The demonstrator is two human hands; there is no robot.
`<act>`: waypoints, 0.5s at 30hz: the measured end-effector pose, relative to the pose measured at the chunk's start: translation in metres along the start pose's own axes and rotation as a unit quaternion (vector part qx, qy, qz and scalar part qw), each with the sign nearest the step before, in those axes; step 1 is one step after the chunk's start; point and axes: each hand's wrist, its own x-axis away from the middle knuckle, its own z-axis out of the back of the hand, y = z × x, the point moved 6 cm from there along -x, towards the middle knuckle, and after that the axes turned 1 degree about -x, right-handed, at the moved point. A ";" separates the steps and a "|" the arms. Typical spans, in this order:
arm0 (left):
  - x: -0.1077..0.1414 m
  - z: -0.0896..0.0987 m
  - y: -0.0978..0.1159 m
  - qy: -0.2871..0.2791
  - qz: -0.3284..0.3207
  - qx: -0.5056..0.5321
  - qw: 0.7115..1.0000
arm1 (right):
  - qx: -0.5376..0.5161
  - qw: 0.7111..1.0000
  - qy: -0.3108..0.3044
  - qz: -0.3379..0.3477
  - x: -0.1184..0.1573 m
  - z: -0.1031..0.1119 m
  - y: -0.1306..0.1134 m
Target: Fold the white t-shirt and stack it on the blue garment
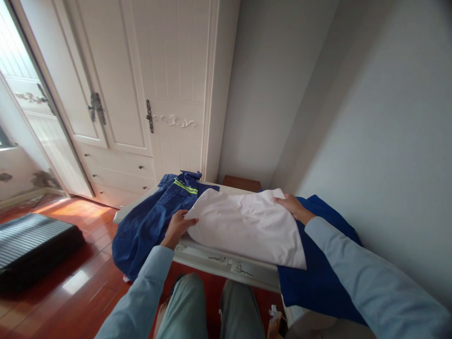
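Note:
A white cloth [247, 226] lies spread over a white table [226, 263], its lower right corner hanging past the front edge. My left hand [178, 227] pinches its left edge between thumb and fingers. At the cloth's upper right corner, my right hand [293, 206] is closed on the fabric. Left of the cloth rests a navy garment [151, 212] with a yellow-green reflective stripe, draping over the table's left end. A blue cloth [310, 278] lies partly beneath the white one on the right and hangs over the front.
A white wardrobe [176, 70] with drawers stands behind the table, beside a grey wall [381, 117]. On the red wooden floor at left lies a dark ribbed case [35, 245]. A small brown box [242, 182] is behind the table. My knees are below its front edge.

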 end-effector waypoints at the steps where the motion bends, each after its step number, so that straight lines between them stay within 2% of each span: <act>1: 0.000 -0.001 0.004 -0.010 0.002 0.004 1.000 | 0.013 1.000 0.022 0.017 0.006 0.010 -0.006; 5: 0.008 -0.002 0.021 -0.047 0.014 0.053 0.997 | 0.103 0.988 0.060 0.094 0.047 0.056 -0.020; 8: 0.020 -0.005 0.032 -0.091 0.031 0.118 0.988 | 0.158 0.977 0.081 0.118 0.090 0.088 -0.013; 11: 0.034 -0.014 0.043 -0.136 0.036 0.165 0.976 | 0.169 0.978 0.092 0.081 0.130 0.114 0.005; 15: 0.051 -0.030 0.064 -0.168 0.025 0.186 0.968 | 0.124 0.987 0.103 -0.005 0.169 0.143 0.018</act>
